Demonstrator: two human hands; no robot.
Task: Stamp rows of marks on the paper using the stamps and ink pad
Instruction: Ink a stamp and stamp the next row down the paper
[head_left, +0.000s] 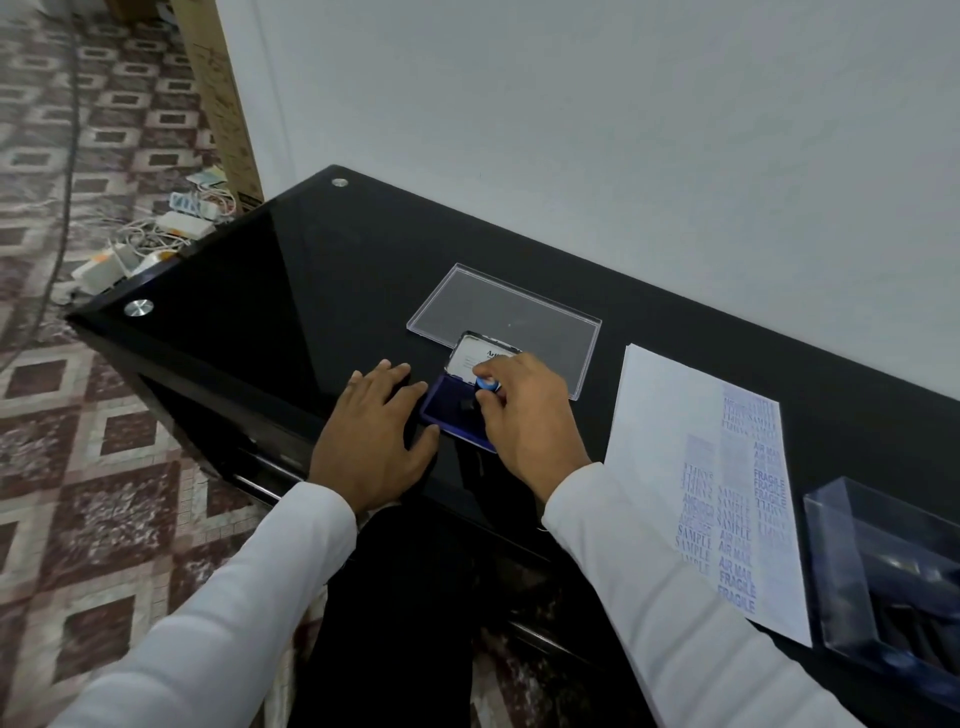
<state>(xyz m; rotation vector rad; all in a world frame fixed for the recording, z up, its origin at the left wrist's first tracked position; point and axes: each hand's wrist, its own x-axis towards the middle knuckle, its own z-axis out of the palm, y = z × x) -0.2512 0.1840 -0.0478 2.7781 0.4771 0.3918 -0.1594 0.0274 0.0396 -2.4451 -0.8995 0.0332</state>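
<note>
A blue ink pad (451, 410) lies open on the black glass table (291, 291), its lid (480, 356) standing up at the back. My right hand (524, 415) pinches a small stamp with a blue-topped knob (487, 385) and holds its dark base down on the pad. Flat on the table just left of the pad rests my left hand (376, 436), its thumb against the pad's near edge. To the right lies a white paper (665, 415) carrying rows of blue marks such as SAMPLE, AIR MAIL and FRAGILE.
A clear plastic lid (498, 306) lies behind the ink pad. A clear box (893, 582) with dark stamps inside stands at the right edge, beside the paper. The white wall runs close behind the table. Cables and adapters (156, 234) lie on the floor at the left.
</note>
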